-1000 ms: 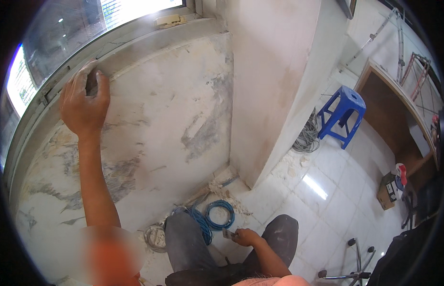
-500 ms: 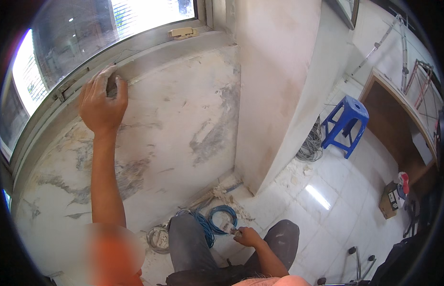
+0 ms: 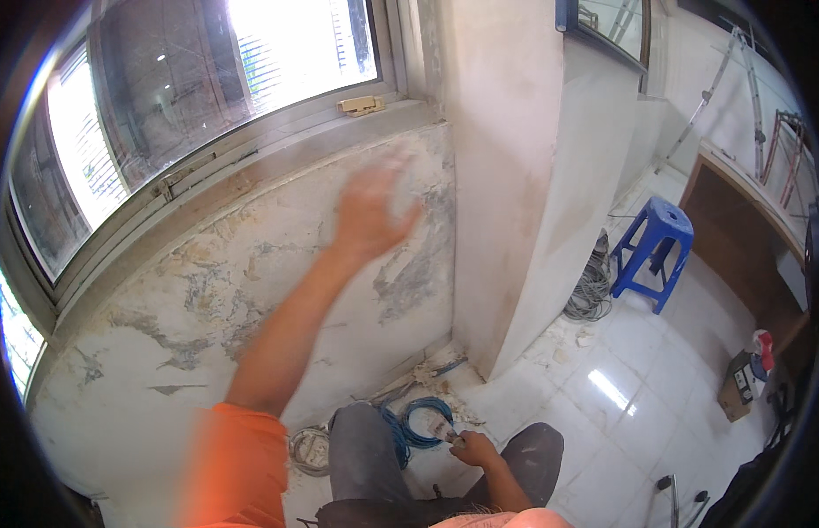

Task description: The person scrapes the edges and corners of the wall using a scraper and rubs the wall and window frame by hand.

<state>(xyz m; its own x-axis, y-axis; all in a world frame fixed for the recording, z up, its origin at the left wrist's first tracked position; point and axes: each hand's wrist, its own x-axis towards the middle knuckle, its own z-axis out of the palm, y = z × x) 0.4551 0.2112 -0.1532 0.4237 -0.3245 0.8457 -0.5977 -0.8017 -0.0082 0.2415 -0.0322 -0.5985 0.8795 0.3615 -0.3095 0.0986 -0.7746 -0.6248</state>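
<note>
My left hand point(image 3: 370, 209) is raised in front of the patchy wall point(image 3: 260, 317), below the window sill. It is blurred, with its thumb apart from the fingers, and nothing shows in it. In my right hand point(image 3: 476, 449), low between my knees, is a putty knife point(image 3: 443, 429) with a flat, pale-smeared blade. The blade overlaps a coil of blue cable point(image 3: 425, 407) on the floor behind it. Grey and tan areas mark the wall where its white surface has come off.
A window frame point(image 3: 224, 158) with a beige latch point(image 3: 362, 106) runs above the wall. A pillar point(image 3: 497, 194) stands to the right. Beyond it are grey cable point(image 3: 591, 290), a blue stool point(image 3: 654, 251), a cardboard box point(image 3: 740, 387) and a wooden desk point(image 3: 735, 229). Debris lies along the wall's foot.
My left hand has left the sill's left part and swung right and slightly down across the wall. My right hand still holds the putty knife low. The view has shifted a little.
</note>
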